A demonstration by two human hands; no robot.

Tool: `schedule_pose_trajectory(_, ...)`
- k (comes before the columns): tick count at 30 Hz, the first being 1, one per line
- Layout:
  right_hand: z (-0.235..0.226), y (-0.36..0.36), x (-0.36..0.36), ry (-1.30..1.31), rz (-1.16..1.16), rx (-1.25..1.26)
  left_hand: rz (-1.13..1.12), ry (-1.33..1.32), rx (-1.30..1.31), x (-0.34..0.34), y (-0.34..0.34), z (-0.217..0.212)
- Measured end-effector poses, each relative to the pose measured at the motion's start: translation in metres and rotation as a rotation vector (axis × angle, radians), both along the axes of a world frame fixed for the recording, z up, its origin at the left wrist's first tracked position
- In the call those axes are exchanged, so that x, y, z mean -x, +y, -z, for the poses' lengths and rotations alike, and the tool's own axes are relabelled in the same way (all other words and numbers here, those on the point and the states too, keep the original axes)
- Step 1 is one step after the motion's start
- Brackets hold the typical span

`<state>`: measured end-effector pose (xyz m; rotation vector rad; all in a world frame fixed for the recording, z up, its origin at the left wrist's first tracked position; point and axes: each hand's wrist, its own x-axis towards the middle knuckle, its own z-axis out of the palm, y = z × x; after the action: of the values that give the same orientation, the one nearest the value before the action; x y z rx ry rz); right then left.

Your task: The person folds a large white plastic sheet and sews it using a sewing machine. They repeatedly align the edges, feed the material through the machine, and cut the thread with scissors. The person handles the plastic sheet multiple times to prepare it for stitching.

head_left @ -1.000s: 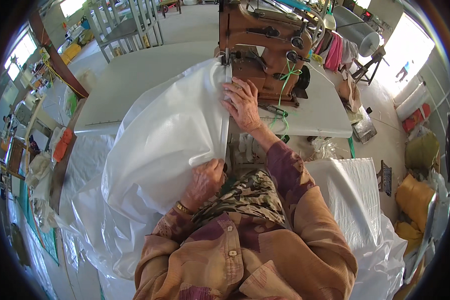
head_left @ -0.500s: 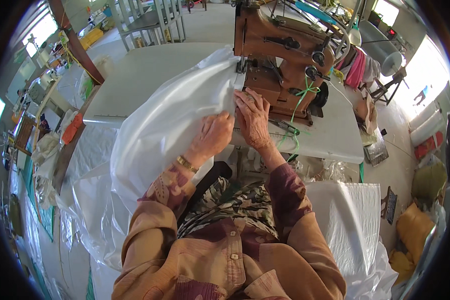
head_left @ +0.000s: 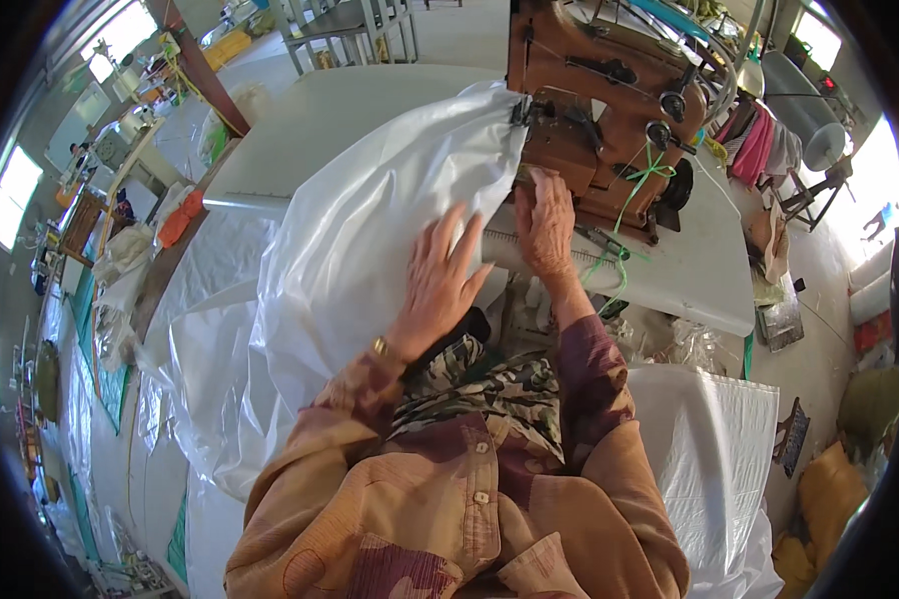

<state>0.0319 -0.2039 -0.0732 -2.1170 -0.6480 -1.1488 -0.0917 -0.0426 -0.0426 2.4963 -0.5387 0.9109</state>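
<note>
A glossy white plastic sheet [head_left: 370, 190] spreads in folds over the sewing table [head_left: 370, 100], its far corner under the needle area of a brown sewing machine [head_left: 599, 130]. My left hand [head_left: 438, 285] is open, fingers spread and laid on the sheet near its right edge. My right hand [head_left: 547, 230] is by the machine's base, just right of the sheet's edge, its fingers stretched forward and nothing seen in them. Right of it, green string [head_left: 629, 200] hangs tied on the machine, and small dark-handled scissors [head_left: 601, 242] lie on the table.
More white sheeting [head_left: 704, 439] hangs or lies at my right, and crumpled clear plastic [head_left: 210, 389] covers the left side. A grey chair [head_left: 345, 30] stands beyond the table. A reddish-brown post [head_left: 198, 65] rises at the far left. Cloths [head_left: 759, 140] hang at the far right.
My left hand has gone from closed at the sheet's edge to spread flat on it. The right hand's fingers have shifted off the edge. The sheet is more wrinkled, and the view has shifted.
</note>
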Motion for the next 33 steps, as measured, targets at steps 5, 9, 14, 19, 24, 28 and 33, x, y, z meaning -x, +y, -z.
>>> schedule_pose_trajectory(5, 0.004, -0.001, 0.0, 0.151, -0.096, 0.063, -0.313, 0.04, 0.002, 0.106, 0.063, 0.106)
schedule_pose_trajectory(9, 0.009, 0.005, -0.002, 0.218, -0.181, 0.125, -0.386, 0.29, 0.205, 0.134, 0.115, 0.181)
schedule_pose_trajectory(14, 0.01, 0.002, 0.002, 0.279, -0.23, 0.131, -0.371, 0.82, 0.892, 0.15, 0.16, 0.16)
schedule_pose_trajectory(19, 0.008, 0.011, 0.001, 0.144, -0.343, 0.084, 0.18, 0.321, 1.502, 0.229, 0.189, 0.004)
schedule_pose_trajectory(24, 0.021, 0.068, 0.034, 0.636, -0.637, -0.459, 0.25, 0.133, 1.328, 0.228, 0.219, -0.048)
schedule_pose_trajectory(28, 0.037, 0.116, 0.092, 1.041, -0.812, -0.829, 0.127, 0.113, 1.224, 0.21, 0.24, -0.05)
schedule_pose_trajectory(33, 0.069, 0.137, 0.095, 1.166, -0.753, -0.833, -0.049, 0.213, 1.077, 0.195, 0.253, -0.042)
